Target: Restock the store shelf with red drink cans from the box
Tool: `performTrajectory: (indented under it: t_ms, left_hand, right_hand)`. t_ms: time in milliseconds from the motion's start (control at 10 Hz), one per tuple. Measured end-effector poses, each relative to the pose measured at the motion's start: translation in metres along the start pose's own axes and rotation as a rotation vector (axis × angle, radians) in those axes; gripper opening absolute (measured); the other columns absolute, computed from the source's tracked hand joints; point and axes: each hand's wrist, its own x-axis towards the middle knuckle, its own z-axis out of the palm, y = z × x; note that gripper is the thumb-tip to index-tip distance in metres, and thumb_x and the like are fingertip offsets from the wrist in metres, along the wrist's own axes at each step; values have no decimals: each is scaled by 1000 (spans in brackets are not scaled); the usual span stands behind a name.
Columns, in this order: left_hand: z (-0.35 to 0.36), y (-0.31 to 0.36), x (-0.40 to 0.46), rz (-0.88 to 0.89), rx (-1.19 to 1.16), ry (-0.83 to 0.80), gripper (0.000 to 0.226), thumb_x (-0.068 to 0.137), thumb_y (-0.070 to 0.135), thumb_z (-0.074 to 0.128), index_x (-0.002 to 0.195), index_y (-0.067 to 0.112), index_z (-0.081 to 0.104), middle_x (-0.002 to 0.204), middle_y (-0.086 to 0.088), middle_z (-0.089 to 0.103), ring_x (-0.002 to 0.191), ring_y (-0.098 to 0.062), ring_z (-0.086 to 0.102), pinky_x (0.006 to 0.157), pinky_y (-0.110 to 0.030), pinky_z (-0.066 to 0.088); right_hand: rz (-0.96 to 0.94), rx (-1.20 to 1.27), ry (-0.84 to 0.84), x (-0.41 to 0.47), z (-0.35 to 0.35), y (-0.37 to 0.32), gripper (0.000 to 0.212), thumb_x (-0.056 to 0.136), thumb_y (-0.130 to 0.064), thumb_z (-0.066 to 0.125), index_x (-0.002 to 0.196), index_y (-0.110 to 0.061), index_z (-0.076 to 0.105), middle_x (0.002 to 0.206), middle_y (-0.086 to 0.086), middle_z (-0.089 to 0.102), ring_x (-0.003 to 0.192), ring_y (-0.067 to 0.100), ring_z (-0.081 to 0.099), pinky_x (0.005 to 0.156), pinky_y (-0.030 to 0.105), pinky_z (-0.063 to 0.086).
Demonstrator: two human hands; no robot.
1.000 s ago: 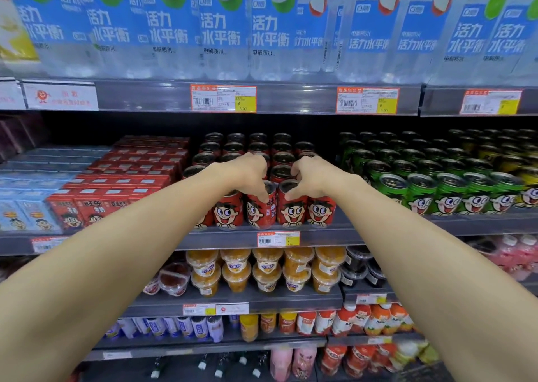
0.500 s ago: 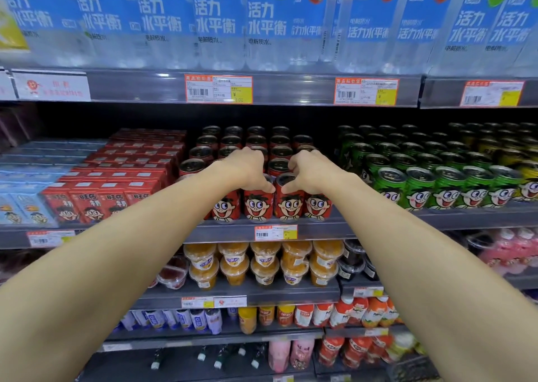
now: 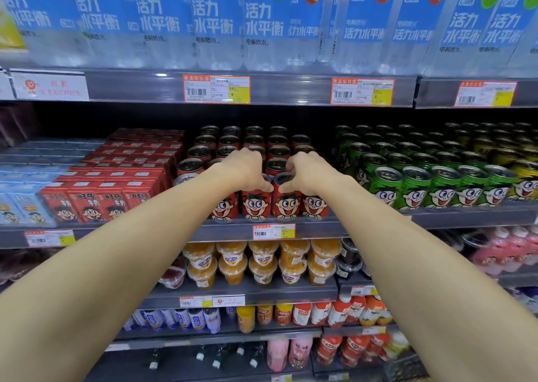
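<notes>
Red drink cans with a cartoon face fill the middle shelf (image 3: 320,228) in rows. In the front row, my left hand (image 3: 247,168) grips the top of one red can (image 3: 256,207). Beside it, my right hand (image 3: 305,172) grips the top of the neighbouring red can (image 3: 286,207). Both cans stand upright on the shelf, touching each other, with more red cans (image 3: 278,151) behind. The box is out of view.
Red drink cartons (image 3: 96,198) stand left of the cans, and green cans (image 3: 413,189) stand to the right. Large water bottles (image 3: 215,23) line the shelf above. Orange fruit cups (image 3: 262,262) sit on the shelf below.
The two held cans have come down from a slight tilt to stand upright in the front row. Both hands stay on them.
</notes>
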Motion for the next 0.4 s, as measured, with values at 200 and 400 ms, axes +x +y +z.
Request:
performTrajectory:
  t_ms: [200,400]
  left_hand:
    - [13,0,-7,-6,16,92,54,87,55,62,109,5,63,101,-10,59,85,-22,54,68,-32,46]
    - [40,-6,-21,-21,28,185,64,95,56,46,131,3,54,135,-16,47,124,-32,45,99,-43,44]
  right_hand:
    - [-9,-72,41,-6,8,-1,63,87,-42,72,139,-11,51,133,14,57,119,30,57,93,39,52]
    - [-37,-171,68,-15,16,-4,50,95,-42,60,134,-11,53,130,14,60,117,33,58,90,42,49]
